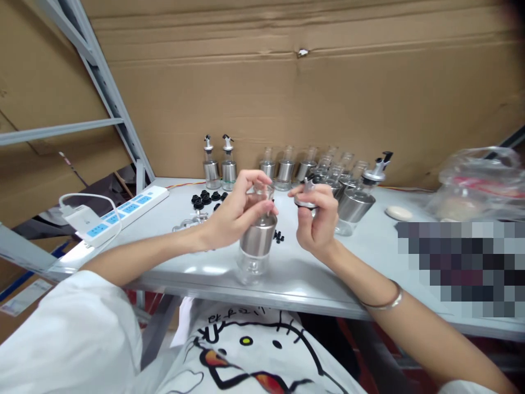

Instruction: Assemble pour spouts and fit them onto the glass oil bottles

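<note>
A glass bottle with a steel sleeve [258,239] stands upright near the table's front edge. My left hand [241,210] is closed around its neck, thumb and fingers on the glass. Just to the right, my right hand [318,216] grips a silver pourer cap with a black top [307,197], held apart from the bottle. Small black parts [279,237] lie behind the bottle. Left of it are clear or silvery rings [191,221], partly hidden by my left forearm, and black stoppers [205,198].
Two bottles with pourers [228,164] stand at the back left. Several uncapped bottles [286,167] and one capped bottle [356,205] stand at the back right. A power strip [127,213], a white oval object [398,213] and a plastic bag [479,186] also lie on the table [361,273].
</note>
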Tool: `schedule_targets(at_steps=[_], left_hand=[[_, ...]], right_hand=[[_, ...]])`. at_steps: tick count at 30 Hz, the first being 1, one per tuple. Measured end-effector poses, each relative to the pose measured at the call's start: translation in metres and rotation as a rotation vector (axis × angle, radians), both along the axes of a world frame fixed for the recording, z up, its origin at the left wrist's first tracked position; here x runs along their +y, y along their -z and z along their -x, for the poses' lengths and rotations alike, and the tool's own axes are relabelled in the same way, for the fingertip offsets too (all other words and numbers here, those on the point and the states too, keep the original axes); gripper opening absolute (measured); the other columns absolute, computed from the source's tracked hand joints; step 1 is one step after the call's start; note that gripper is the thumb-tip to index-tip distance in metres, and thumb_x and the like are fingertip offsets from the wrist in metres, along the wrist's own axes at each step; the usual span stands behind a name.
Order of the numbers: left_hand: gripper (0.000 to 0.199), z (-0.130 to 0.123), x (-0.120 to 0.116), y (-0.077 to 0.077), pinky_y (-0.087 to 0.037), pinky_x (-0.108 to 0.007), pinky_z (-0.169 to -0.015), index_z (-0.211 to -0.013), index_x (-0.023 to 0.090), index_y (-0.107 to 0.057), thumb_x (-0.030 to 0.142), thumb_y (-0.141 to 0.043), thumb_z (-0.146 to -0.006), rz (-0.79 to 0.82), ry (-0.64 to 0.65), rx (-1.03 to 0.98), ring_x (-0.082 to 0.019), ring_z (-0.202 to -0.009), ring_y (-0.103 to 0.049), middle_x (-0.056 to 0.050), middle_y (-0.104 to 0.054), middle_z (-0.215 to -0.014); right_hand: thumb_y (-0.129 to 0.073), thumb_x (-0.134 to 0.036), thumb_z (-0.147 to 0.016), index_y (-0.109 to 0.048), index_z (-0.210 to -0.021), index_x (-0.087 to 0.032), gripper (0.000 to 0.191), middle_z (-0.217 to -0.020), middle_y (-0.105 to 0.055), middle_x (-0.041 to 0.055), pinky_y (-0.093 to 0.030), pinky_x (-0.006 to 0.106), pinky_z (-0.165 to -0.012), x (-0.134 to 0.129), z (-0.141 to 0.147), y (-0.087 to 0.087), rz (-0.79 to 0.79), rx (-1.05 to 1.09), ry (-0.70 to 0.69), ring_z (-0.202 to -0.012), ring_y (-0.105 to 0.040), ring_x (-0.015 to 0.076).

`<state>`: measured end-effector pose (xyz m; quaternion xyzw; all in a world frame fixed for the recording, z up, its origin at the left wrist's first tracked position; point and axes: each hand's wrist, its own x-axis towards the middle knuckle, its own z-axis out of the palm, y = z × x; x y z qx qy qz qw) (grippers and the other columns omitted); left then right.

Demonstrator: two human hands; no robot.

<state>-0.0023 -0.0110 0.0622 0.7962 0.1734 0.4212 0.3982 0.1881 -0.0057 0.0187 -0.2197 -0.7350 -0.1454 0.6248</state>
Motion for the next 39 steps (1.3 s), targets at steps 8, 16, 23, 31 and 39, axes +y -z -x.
schedule_targets(at_steps=[8,16,23,31,39], left_hand=[[0.033,-0.003,-0.009,0.035,-0.057,-0.03,-0.078,-0.11,0.032,-0.028,0.041,-0.054,-0.09,0.055,0.069,-0.172,-0.013,-0.088,-0.065,-0.001,-0.045,-0.105],[0.059,-0.007,-0.014,0.062,-0.054,-0.033,-0.083,-0.12,0.035,-0.021,0.04,-0.066,-0.081,0.028,0.001,-0.226,-0.016,-0.095,-0.062,-0.005,-0.045,-0.122],[0.066,-0.004,-0.009,0.069,-0.045,-0.041,-0.095,-0.112,0.019,-0.048,0.029,-0.083,-0.057,0.311,0.063,-0.018,-0.025,-0.107,-0.056,-0.008,-0.057,-0.112],[0.041,-0.006,-0.002,0.073,-0.051,-0.036,-0.078,-0.087,0.015,-0.063,0.029,-0.084,-0.054,0.532,0.273,0.108,-0.02,-0.084,-0.061,-0.004,-0.064,-0.088],[0.04,-0.007,-0.004,0.072,-0.048,-0.027,-0.064,-0.086,0.015,-0.059,0.028,-0.082,-0.057,0.514,0.257,0.099,-0.015,-0.073,-0.058,-0.002,-0.061,-0.081]], right_hand=[[-0.04,-0.053,-0.09,-0.016,-0.143,-0.025,0.065,-0.136,-0.043,0.016,-0.048,0.053,-0.094,-0.012,0.007,-0.003,0.159,-0.163,-0.127,-0.117,-0.053,0.0324],[-0.057,-0.035,-0.088,-0.028,-0.141,-0.023,0.061,-0.132,-0.051,0.016,-0.055,0.045,-0.088,-0.022,0.012,-0.013,0.149,-0.25,-0.23,-0.115,-0.056,0.0287],[-0.067,-0.035,-0.083,-0.044,-0.13,-0.024,0.054,-0.124,-0.056,0.0125,-0.062,0.038,-0.077,-0.027,0.015,-0.016,0.346,-0.203,-0.321,-0.117,-0.054,0.0267],[-0.066,-0.025,-0.085,-0.045,-0.123,-0.029,0.044,-0.121,-0.054,0.008,-0.064,0.035,-0.072,-0.029,0.02,-0.013,0.499,-0.063,-0.55,-0.097,-0.066,0.0193],[-0.067,-0.033,-0.084,-0.048,-0.113,-0.03,0.035,-0.101,-0.056,0.0022,-0.065,0.033,-0.063,-0.029,0.018,-0.015,0.631,0.002,-0.565,-0.097,-0.066,0.0212]])
